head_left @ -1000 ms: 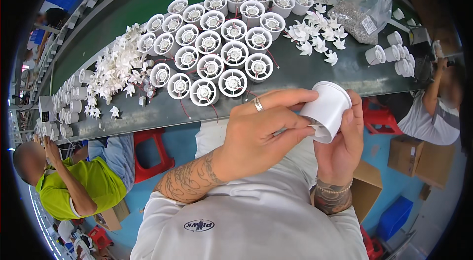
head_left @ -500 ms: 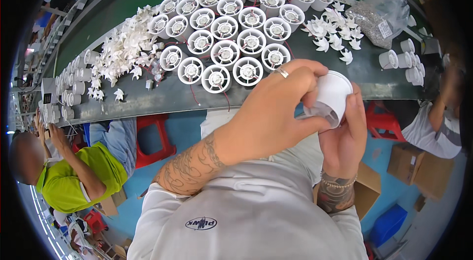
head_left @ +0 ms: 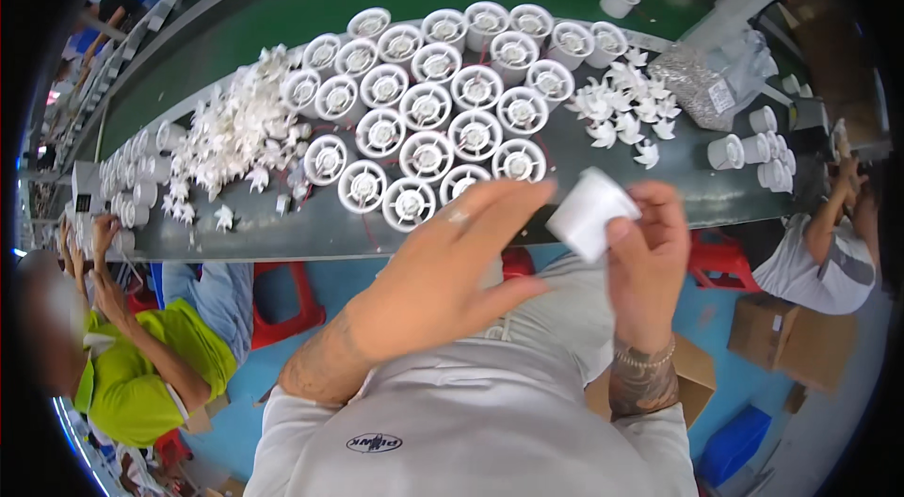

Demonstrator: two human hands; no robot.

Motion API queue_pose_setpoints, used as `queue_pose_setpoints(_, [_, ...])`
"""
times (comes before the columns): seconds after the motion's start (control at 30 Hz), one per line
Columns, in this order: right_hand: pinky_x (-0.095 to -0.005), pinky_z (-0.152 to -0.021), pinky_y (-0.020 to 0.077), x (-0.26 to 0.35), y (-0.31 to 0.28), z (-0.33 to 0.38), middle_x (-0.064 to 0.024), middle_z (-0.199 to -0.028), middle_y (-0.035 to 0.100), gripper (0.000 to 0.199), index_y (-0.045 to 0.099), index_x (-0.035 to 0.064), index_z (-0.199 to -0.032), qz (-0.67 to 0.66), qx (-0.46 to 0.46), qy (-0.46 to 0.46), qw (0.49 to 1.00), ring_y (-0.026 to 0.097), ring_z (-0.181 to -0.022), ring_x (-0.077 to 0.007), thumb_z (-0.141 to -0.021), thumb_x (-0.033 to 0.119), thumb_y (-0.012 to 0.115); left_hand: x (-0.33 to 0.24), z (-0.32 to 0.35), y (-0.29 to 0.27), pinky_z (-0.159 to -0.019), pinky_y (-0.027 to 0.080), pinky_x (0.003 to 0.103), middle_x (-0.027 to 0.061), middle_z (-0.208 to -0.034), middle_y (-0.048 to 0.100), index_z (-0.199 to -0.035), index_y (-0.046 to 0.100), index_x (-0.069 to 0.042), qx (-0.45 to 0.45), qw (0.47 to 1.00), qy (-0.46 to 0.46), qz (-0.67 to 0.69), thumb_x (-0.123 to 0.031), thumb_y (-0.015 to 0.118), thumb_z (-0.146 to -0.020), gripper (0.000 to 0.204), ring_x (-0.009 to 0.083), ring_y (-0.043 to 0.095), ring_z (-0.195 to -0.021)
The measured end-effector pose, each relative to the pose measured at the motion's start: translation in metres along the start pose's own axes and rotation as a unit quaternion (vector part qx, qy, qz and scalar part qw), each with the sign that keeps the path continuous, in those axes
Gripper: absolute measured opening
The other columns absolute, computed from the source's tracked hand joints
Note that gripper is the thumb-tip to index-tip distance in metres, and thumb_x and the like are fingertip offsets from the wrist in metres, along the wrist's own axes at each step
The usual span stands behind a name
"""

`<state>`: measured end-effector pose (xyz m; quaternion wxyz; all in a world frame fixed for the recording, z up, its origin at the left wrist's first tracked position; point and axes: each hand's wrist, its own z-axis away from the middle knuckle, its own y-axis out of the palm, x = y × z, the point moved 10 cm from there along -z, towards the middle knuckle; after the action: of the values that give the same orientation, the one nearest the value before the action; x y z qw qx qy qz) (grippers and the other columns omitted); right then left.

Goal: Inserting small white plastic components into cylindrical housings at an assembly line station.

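Pinching white cup (head_left: 589,211), right hand (head_left: 646,262), left hand (head_left: 452,266) fingers spread, cup's inside hidden

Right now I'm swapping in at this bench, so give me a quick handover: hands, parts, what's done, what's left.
Right hand grips a white cup-shaped housing above the lap.
Left hand is open beside it, fingertips near the housing, holding nothing.
On the bench: a block of white round housings with inserts showing, a pile of loose white fan pieces at left, a smaller scatter at right.
Left: the housing in hand is not yet on the bench.
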<state>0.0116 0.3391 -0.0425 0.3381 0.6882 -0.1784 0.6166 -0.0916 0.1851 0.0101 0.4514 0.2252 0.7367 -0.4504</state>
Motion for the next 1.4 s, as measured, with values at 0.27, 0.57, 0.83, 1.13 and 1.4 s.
queue_pose_setpoints(0.27, [-0.033, -0.084, 0.0477, 0.02, -0.18, -0.06, -0.0111, -0.102, 0.065, 0.022, 0.062, 0.002, -0.102, 0.611, -0.208, -0.237, 0.726, 0.06, -0.099, -0.0268, -0.082, 0.004, 0.07, 0.064, 0.096, -0.085, -0.061, 0.05, 0.023, 0.0119, -0.1, 0.062, -0.113, 0.059, 0.003, -0.244, 0.97, -0.01, -0.012, 0.005, 0.064, -0.08, 0.034, 0.0131, 0.06, -0.077])
queue_pose_setpoints(0.57, [-0.0375, -0.093, 0.0457, 0.059, -0.014, -0.197, -0.0159, -0.112, 0.066, 0.024, 0.066, 0.0002, -0.106, 0.556, -0.018, -0.34, 0.758, 0.061, -0.105, -0.0337, -0.085, 0.012, 0.066, 0.133, 0.184, -0.172, -0.103, 0.036, 0.044, 0.0216, -0.129, 0.053, -0.123, 0.057, 0.001, -0.378, 0.805, -0.222, -0.399, -0.004, 0.063, -0.082, 0.042, 0.0396, 0.048, -0.12])
queue_pose_setpoints(0.83, [-0.0363, -0.086, 0.052, -0.027, -0.022, -0.362, -0.0206, -0.113, 0.066, 0.048, 0.055, 0.0037, -0.13, 0.624, 0.138, -0.23, 0.734, 0.066, -0.103, -0.0301, -0.084, 0.009, 0.067, 0.169, 0.178, -0.167, -0.095, 0.045, 0.04, 0.017, -0.121, 0.058, -0.116, 0.061, -0.002, -0.393, 0.836, -0.21, -0.321, -0.007, 0.07, -0.078, 0.039, 0.0347, 0.056, -0.111])
queue_pose_setpoints(1.13, [-0.0367, -0.085, 0.0521, -0.05, -0.013, -0.375, -0.0197, -0.11, 0.067, 0.041, 0.057, 0.0074, -0.126, 0.627, 0.113, -0.275, 0.721, 0.067, -0.101, -0.03, -0.086, 0.012, 0.067, 0.176, 0.167, -0.208, -0.087, 0.048, 0.039, 0.0126, -0.117, 0.061, -0.111, 0.065, -0.004, -0.392, 0.809, -0.202, -0.388, -0.01, 0.071, -0.079, 0.034, 0.0313, 0.058, -0.102])
queue_pose_setpoints(1.4, [-0.0292, -0.079, 0.0495, -0.061, 0.005, -0.403, -0.0106, -0.1, 0.065, 0.04, 0.06, 0.0066, -0.121, 0.552, 0.138, -0.168, 0.805, 0.061, -0.091, -0.0179, -0.085, 0.018, 0.071, 0.185, 0.16, -0.218, -0.072, 0.051, 0.034, 0.0119, -0.09, 0.067, -0.101, 0.066, -0.004, -0.362, 0.806, -0.185, -0.43, -0.011, 0.07, -0.081, 0.022, 0.0281, 0.062, -0.078])
